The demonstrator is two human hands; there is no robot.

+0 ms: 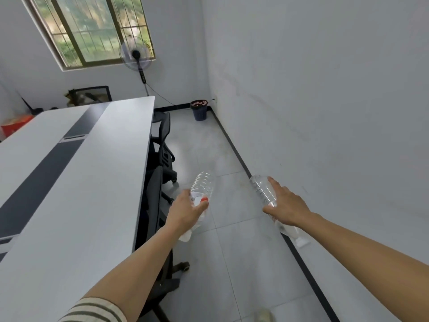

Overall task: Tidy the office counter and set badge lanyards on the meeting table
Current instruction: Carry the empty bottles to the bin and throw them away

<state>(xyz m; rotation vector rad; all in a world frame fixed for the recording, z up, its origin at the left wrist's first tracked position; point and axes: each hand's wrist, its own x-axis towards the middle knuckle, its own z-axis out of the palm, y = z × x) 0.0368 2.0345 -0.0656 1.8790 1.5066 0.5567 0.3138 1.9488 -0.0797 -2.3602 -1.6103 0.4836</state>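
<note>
My left hand (185,211) grips a clear empty plastic bottle with a red and white label (202,184), its base pointing away from me. My right hand (286,204) holds a second clear plastic bottle (263,188), also base forward, its neck end showing below my wrist. Both bottles hang over the tiled floor in the aisle between the long white meeting table (69,182) on my left and the white wall on my right. No lanyards are visible.
A dark waste bin (199,110) stands in the far corner by the wall. Black office chairs (162,145) are tucked under the table's right edge. A standing fan (137,54) stands before the window. A red box (14,126) sits at far left.
</note>
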